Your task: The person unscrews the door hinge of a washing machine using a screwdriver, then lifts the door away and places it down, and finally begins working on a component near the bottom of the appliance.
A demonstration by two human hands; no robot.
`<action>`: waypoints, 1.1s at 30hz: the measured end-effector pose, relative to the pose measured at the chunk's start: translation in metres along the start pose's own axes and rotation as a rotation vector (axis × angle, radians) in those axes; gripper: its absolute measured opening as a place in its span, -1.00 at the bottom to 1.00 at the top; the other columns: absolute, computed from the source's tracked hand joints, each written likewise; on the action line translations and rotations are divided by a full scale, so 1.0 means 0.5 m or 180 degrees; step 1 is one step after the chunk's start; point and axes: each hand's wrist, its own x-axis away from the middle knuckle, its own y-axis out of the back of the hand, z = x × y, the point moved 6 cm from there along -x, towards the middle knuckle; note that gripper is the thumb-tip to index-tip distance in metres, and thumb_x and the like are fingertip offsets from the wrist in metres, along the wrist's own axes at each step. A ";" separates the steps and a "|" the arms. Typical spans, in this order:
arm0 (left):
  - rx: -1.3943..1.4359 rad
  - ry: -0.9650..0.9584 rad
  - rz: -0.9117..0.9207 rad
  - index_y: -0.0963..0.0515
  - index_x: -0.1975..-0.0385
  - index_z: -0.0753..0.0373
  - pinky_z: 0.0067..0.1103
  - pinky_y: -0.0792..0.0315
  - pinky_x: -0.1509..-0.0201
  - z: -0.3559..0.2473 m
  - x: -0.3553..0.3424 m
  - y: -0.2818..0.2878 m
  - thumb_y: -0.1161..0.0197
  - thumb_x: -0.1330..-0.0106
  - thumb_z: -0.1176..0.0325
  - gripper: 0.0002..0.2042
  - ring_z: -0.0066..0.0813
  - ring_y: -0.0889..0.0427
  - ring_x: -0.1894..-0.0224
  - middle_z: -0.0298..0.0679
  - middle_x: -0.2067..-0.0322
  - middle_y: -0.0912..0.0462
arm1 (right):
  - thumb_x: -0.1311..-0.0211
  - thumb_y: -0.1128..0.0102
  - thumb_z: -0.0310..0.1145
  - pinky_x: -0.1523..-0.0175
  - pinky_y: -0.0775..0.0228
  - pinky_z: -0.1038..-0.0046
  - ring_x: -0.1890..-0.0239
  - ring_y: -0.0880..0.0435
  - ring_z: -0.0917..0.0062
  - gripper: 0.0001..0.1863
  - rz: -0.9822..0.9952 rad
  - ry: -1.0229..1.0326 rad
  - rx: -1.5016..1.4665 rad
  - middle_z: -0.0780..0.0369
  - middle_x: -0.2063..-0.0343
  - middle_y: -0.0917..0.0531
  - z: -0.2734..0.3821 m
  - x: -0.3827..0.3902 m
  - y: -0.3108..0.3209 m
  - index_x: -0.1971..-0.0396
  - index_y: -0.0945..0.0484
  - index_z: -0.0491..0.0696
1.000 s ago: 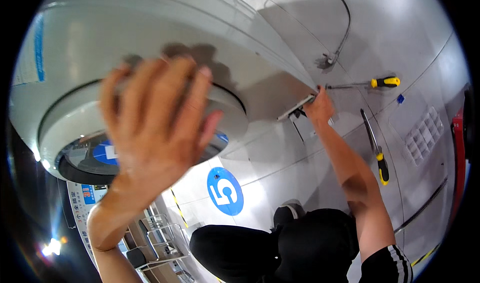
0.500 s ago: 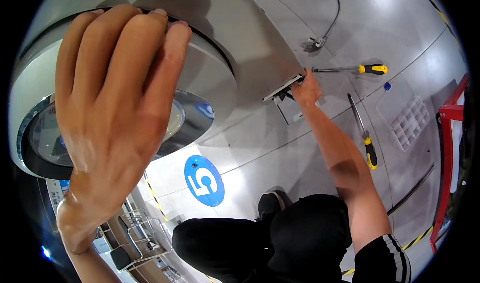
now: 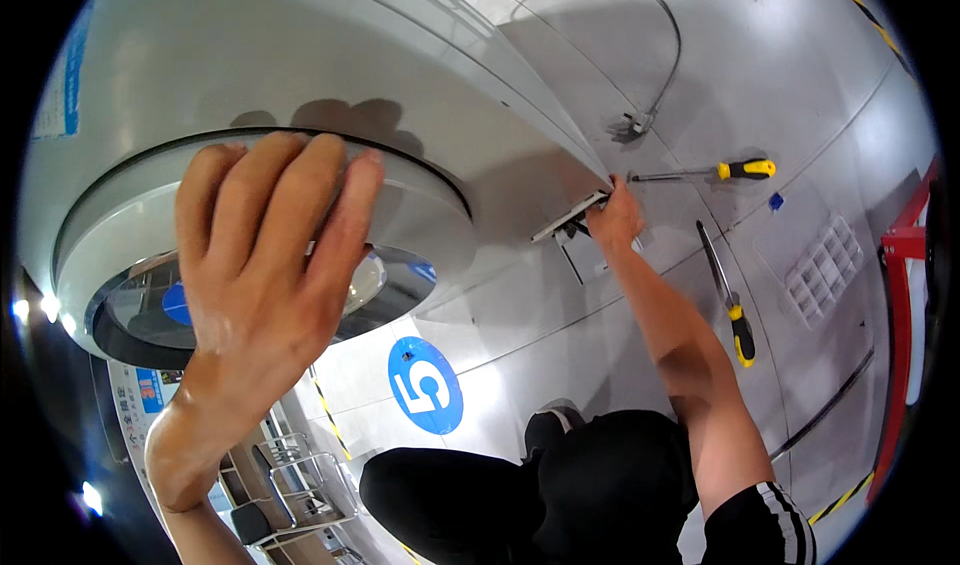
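Observation:
A front-loading washing machine with a pale grey body (image 3: pixel 300 85) and a round door (image 3: pixel 440 205) stands at the left. My left hand (image 3: pixel 265 255) rests against the door, its fingers apart and reaching up to the upper rim. The thumb is mostly hidden. At the machine's lower corner my right hand (image 3: pixel 617 220) has its fingers closed on a small pale flap (image 3: pixel 568 217), which stands out from the body. Dark parts show beneath the flap; my fingertips are partly hidden behind it.
On the tiled floor lie two yellow-and-black screwdrivers (image 3: pixel 748 169) (image 3: pixel 741 335), a clear compartment box (image 3: pixel 825 270), a small blue piece (image 3: pixel 776 201) and a grey power cord (image 3: pixel 678 45) with its plug. A red frame (image 3: pixel 905 245) stands at right; chairs (image 3: pixel 290 485) lie lower left.
The view has tilted, so the machine and floor things sit lower in the picture. My left hand stays at the door and my right hand at the flap.

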 end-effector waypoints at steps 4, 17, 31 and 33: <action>0.0025 -0.0125 -0.0092 -0.46 0.00 0.18 -0.29 -0.18 -0.19 -0.002 0.003 -0.013 -0.42 0.45 0.36 -0.25 -0.36 -0.39 -0.05 -0.28 0.01 -0.46 | 0.12 -0.22 -0.34 -0.08 -0.15 0.10 -0.06 -0.41 0.27 -0.34 -0.0139 0.0058 -0.0062 0.18 0.02 -0.49 -0.023 -0.019 -0.009 -0.11 -0.26 0.08; 0.1203 0.0041 -0.0121 -0.56 0.58 0.24 -0.32 -0.32 0.05 -0.033 0.108 0.001 -0.23 0.15 0.49 -0.91 -0.43 -0.44 0.26 -0.31 0.42 -0.46 | 0.11 -0.27 -0.32 0.01 -0.29 0.19 0.02 -0.50 0.26 -0.40 0.0102 0.0148 0.0045 0.19 0.14 -0.58 -0.005 -0.019 -0.011 -0.04 -0.33 0.03; 0.0359 0.0671 -0.1234 -0.47 0.07 0.18 -0.24 -0.18 -0.20 0.100 0.162 0.072 -0.29 0.11 0.37 -0.53 -0.30 -0.42 -0.08 -0.28 -0.03 -0.47 | 0.11 -0.37 -0.29 -0.02 -0.31 0.33 0.04 -0.51 0.26 -0.40 -0.0185 0.1075 -0.0624 0.14 0.13 -0.54 -0.035 -0.047 -0.030 0.03 -0.32 -0.10; 0.0111 0.0662 -0.1346 -0.45 0.04 0.17 -0.24 -0.14 -0.21 0.114 0.153 0.062 -0.28 0.14 0.32 -0.47 -0.31 -0.39 -0.10 -0.27 -0.04 -0.46 | 0.09 -0.36 -0.28 -0.02 -0.31 0.33 0.04 -0.51 0.25 -0.39 -0.0144 0.1200 -0.0625 0.09 0.15 -0.54 -0.029 -0.040 -0.034 0.02 -0.31 -0.12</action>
